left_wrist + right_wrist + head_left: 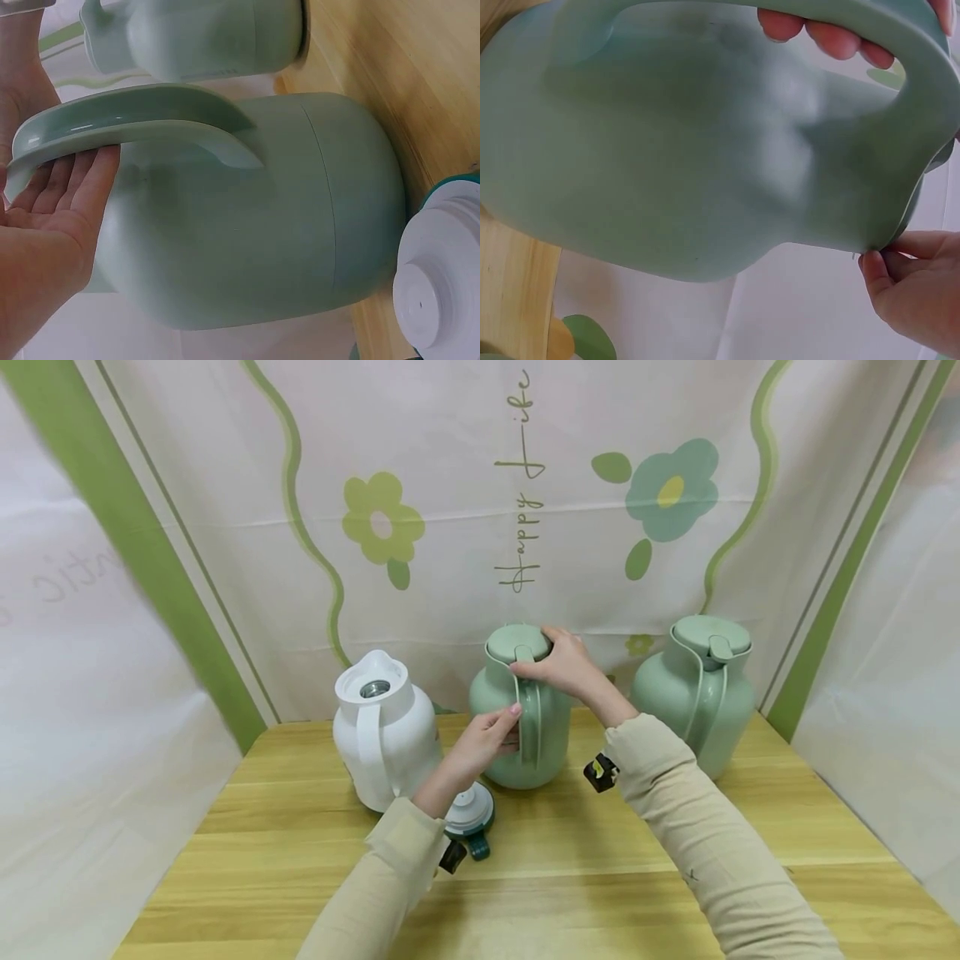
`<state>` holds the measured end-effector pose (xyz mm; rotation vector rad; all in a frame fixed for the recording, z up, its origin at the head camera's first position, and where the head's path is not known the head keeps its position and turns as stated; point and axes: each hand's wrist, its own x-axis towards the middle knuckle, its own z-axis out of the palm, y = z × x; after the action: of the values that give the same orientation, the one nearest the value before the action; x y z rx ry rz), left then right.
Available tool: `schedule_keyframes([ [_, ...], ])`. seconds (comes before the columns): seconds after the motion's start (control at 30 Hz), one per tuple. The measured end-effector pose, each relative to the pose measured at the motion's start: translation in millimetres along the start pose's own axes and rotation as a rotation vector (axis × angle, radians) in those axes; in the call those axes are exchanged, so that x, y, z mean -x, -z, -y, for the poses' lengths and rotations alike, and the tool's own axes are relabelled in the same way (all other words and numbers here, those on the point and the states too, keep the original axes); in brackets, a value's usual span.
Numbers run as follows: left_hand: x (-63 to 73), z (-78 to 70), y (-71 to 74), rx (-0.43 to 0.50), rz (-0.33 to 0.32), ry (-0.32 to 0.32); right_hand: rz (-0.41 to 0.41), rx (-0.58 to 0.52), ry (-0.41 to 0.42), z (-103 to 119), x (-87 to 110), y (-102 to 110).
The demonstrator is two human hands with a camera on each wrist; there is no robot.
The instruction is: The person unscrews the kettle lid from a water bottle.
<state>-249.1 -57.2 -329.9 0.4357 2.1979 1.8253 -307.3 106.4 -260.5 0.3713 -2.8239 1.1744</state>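
Observation:
A light green vacuum jug (553,735) stands upright on the table in the head view, its handle (530,731) facing me. My left hand (480,743) has its fingers hooked under that handle from the left; the left wrist view shows the fingers (75,180) inside the loop. At the top, my right hand (566,667) grasps the round lid (510,640), thumb by its lever and fingers at the right rim. In the right wrist view, fingertips (874,270) of this hand meet the rim.
Left of it stands a white jug (386,735) with its top uncovered. A white and dark green lid (471,810) lies upside down beside that jug. Another green jug (652,685), with its lid on, is at the right. Behind the wooden table (600,893) hangs a printed curtain (465,460).

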Motion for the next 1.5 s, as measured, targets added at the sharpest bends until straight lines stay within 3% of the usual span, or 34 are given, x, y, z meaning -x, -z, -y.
schedule_keyframes([
  [0.33, 0.7, 0.3, -0.1, -0.009, -0.009, -0.017, 0.036, 0.001, 0.011, -4, -2.9, 4],
  [0.6, 0.9, -0.2, -0.3, -0.02, -0.016, -0.014, 0.078, -0.08, 0.033, -10, -3.7, 9],
  [0.87, 0.4, -1.1, -1.0, -0.006, -0.032, -0.008, 0.106, -0.231, 0.029, -22, -0.5, 16],
  [1.2, 0.2, 0.9, -0.4, -0.008, -0.027, -0.007, 0.137, -0.31, 0.064, -35, -0.5, 21],
  [1.5, 0.4, 3.0, -0.7, -0.003, -0.021, -0.017, 0.096, -0.36, 0.067, -39, -2.5, 20],
])
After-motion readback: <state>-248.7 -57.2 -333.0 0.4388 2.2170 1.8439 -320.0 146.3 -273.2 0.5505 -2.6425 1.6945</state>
